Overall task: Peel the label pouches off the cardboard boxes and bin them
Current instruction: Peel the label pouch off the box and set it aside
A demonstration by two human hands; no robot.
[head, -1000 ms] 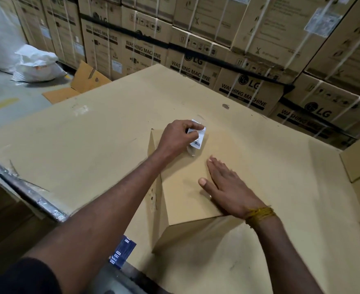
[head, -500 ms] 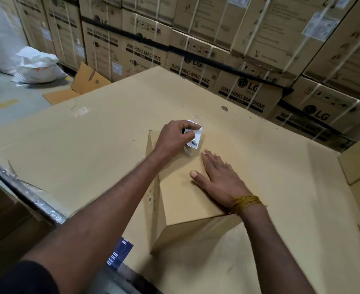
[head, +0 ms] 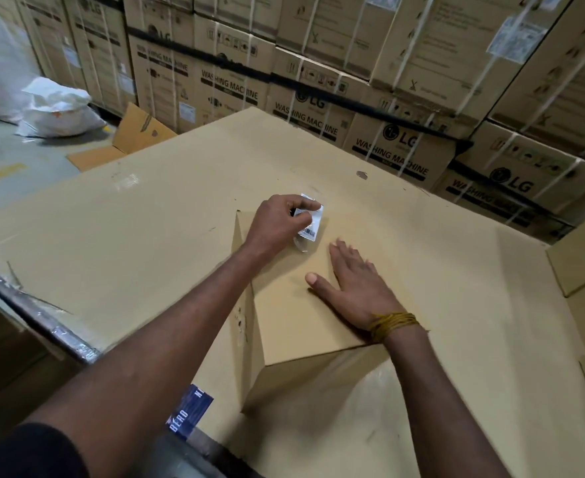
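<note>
A: So, biggest first: a wall of strapped washing machine cartons (head: 380,139) stands behind, and a broad cardboard sheet (head: 146,236) spreads in front of it as the work surface.

B: And on that sheet?

A: A small cardboard box (head: 304,315). The right hand (head: 356,288) lies flat on its top face, fingers straight, pressing it steady.

B: Where is the pouch?

A: At the far end of that top face. The left hand (head: 280,222) pinches the label pouch (head: 310,224) between thumb and curled fingers; its upper part is lifted, while the clear lower edge seems to cling to the box.

B: How will it handle?

A: Light, thin and limp, I judge. The film may stretch or tear, and the adhesive can lift paper from the box. Better to hold close to the peel line and pull low. I see no bin; white sacks (head: 56,108) lie on the floor at left.
</note>
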